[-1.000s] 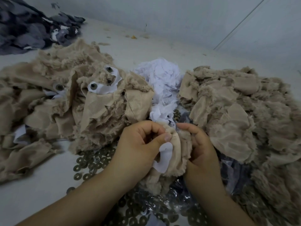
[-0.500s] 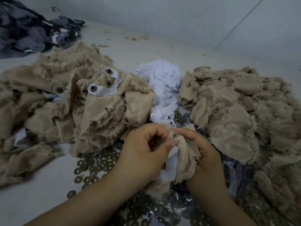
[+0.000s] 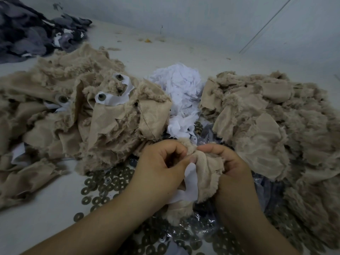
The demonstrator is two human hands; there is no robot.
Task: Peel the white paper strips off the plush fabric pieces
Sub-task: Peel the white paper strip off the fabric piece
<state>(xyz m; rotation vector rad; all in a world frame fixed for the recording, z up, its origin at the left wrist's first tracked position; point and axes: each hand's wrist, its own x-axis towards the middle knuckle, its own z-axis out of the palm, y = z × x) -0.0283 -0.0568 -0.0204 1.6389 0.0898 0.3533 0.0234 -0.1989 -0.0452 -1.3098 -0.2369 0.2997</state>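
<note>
No text, label, brand, number or sign can be read anywhere in the view.

Plush piece [image 3: 206, 173] bunched tighter btwn hands (paper strip [image 3: 190, 183] less exposed).
</note>
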